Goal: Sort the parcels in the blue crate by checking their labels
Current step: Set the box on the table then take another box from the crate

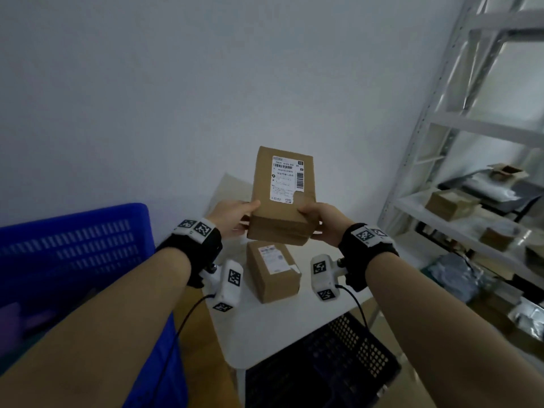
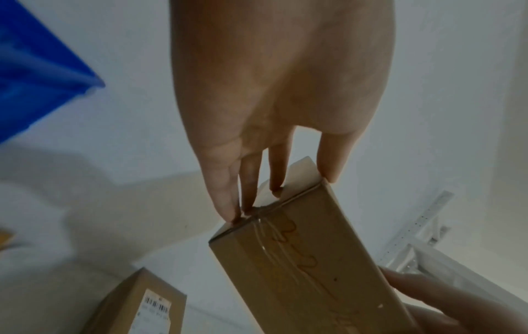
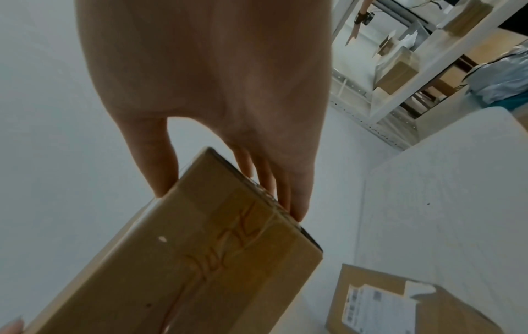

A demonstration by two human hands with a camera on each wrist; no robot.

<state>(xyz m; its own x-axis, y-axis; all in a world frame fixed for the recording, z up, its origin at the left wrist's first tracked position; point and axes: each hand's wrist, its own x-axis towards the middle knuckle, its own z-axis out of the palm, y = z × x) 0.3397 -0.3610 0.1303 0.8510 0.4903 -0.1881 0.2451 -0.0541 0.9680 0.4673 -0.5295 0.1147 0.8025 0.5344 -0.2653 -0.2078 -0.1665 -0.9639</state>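
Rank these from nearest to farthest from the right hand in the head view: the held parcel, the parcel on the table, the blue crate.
1. Held parcel: gripped at its lower edge by the right hand, left hand opposite.
2. Parcel on the table: below the hands, label up.
3. Blue crate: far left, beyond the left arm.

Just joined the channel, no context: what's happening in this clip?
A person is sorting parcels. Both hands hold one cardboard box up in the air, label facing the head camera: left hand on its left side, right hand on its right. A second labelled box lies on the white table below. The blue crate stands to the left, a dark basket nearer the person.
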